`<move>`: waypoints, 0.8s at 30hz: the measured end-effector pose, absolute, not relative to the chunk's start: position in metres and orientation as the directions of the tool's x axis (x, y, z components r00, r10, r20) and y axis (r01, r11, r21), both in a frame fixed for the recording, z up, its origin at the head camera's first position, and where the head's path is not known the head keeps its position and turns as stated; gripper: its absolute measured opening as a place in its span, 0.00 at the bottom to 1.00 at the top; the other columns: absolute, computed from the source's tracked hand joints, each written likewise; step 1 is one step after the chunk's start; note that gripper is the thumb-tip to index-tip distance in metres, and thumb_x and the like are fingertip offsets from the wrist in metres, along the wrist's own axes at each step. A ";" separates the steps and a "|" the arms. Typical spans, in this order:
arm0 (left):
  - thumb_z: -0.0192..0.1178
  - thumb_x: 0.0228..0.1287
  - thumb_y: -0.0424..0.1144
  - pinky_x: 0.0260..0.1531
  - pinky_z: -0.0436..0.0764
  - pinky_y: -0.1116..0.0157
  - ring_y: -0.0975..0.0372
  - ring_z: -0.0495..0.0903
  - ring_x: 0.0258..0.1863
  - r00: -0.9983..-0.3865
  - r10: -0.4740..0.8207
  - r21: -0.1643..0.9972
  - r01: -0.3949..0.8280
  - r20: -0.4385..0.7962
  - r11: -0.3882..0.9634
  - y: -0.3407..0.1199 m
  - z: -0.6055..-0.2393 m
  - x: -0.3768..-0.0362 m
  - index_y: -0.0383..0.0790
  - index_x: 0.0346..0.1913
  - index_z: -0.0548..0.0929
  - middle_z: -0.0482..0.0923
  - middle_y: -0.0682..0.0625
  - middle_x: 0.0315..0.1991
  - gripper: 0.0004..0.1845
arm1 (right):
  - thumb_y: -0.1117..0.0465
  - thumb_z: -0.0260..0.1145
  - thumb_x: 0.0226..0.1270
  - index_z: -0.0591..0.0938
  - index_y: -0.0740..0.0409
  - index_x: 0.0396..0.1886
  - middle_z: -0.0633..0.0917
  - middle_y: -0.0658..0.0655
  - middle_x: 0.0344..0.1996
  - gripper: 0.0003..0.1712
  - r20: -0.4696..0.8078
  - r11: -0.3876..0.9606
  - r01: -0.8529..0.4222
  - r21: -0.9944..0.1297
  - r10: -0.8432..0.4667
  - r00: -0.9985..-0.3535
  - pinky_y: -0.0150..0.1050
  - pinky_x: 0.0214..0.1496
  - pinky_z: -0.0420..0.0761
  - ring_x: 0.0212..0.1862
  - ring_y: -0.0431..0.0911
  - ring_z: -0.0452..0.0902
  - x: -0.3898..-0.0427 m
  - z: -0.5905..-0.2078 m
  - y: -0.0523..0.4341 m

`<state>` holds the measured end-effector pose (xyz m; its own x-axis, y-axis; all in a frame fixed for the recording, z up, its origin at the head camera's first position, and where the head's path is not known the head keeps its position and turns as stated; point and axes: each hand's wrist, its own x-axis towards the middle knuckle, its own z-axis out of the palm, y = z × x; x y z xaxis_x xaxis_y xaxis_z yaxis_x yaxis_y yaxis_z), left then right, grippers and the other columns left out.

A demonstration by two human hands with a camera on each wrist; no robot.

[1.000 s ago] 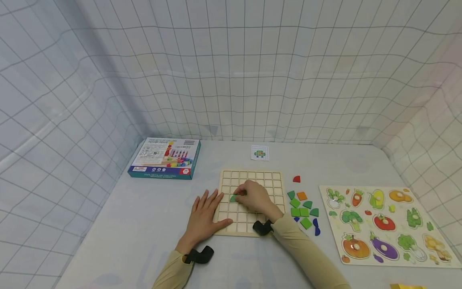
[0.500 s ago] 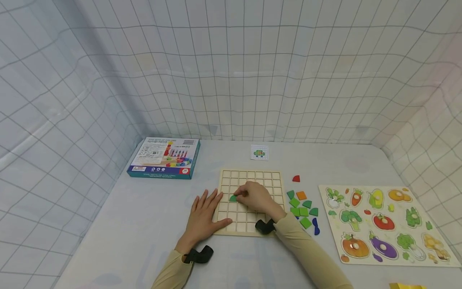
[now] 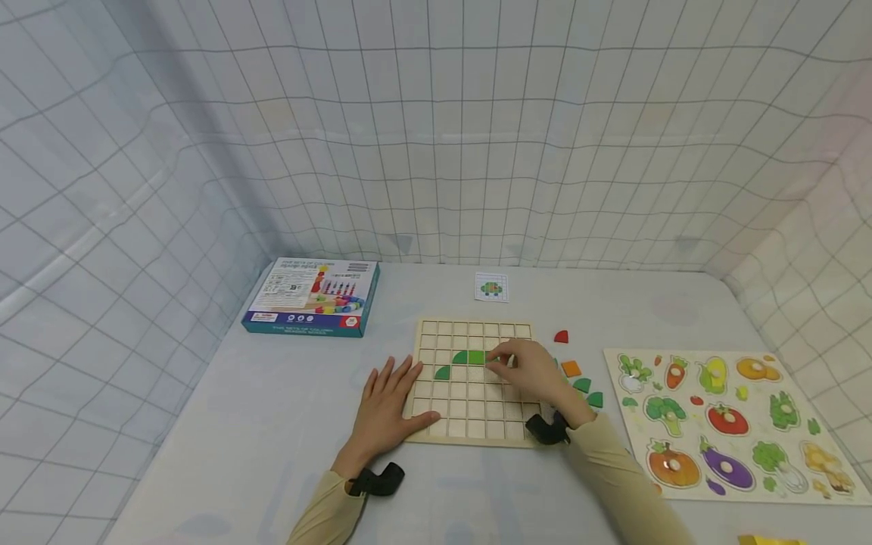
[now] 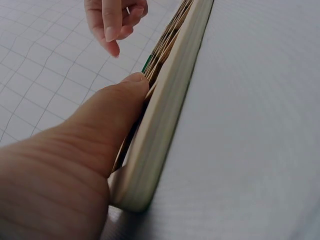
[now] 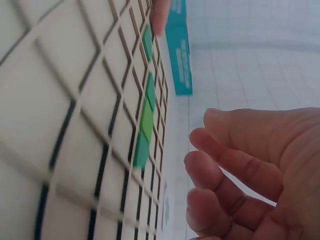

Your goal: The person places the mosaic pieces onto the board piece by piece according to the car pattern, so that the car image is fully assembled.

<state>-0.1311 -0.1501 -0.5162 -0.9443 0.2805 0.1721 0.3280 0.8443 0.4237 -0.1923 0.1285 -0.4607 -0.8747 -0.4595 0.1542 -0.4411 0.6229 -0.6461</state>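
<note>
Mid-fill: right hand, fingers loosely curled, empty, hovers over grid board by green tiles; left hand flat, steadying board's edge. Next: fetch another tile.

We see green pieces in a pale wooden grid board, an orange square piece and a red piece beside it, a teal-edged box, and grey-lined white wall sheeting.
</note>
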 end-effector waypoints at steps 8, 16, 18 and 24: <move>0.60 0.52 0.68 0.67 0.39 0.47 0.49 0.43 0.72 -0.941 0.284 0.418 0.336 0.183 0.844 -0.150 -0.516 -0.131 0.45 0.72 0.62 0.54 0.48 0.73 0.48 | 0.58 0.70 0.60 0.85 0.51 0.30 0.79 0.42 0.24 0.03 0.139 0.698 -0.353 -0.623 -0.346 -0.928 0.36 0.26 0.71 0.25 0.40 0.70 -0.183 -0.455 0.180; 0.60 0.52 0.68 0.66 0.41 0.46 0.49 0.44 0.72 -0.938 0.286 0.418 0.343 0.195 0.841 -0.151 -0.515 -0.131 0.45 0.72 0.62 0.55 0.47 0.72 0.48 | 0.56 0.71 0.58 0.83 0.53 0.27 0.79 0.46 0.24 0.06 0.066 0.805 -0.245 -0.540 -0.249 -0.966 0.38 0.26 0.72 0.27 0.42 0.73 -0.178 -0.460 0.208; 0.60 0.52 0.68 0.66 0.40 0.46 0.49 0.44 0.72 -0.939 0.287 0.416 0.342 0.190 0.842 -0.151 -0.515 -0.131 0.45 0.72 0.62 0.55 0.48 0.72 0.48 | 0.56 0.72 0.56 0.83 0.54 0.28 0.78 0.46 0.24 0.08 0.045 0.821 -0.227 -0.524 -0.240 -0.970 0.38 0.26 0.71 0.26 0.42 0.71 -0.176 -0.462 0.211; 0.59 0.53 0.68 0.67 0.39 0.47 0.50 0.42 0.73 -0.943 0.286 0.415 0.332 0.169 0.847 -0.151 -0.516 -0.132 0.46 0.73 0.61 0.53 0.49 0.73 0.48 | 0.52 0.76 0.51 0.83 0.55 0.30 0.77 0.47 0.23 0.14 -0.016 0.839 -0.186 -0.511 -0.226 -0.974 0.38 0.25 0.69 0.25 0.42 0.69 -0.174 -0.469 0.215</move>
<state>-0.1316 -0.1507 -0.5156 -0.9431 0.2862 0.1694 0.3317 0.8470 0.4154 -0.1736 0.2152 -0.4686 -0.9740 -0.2259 -0.0163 -0.1861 0.8393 -0.5108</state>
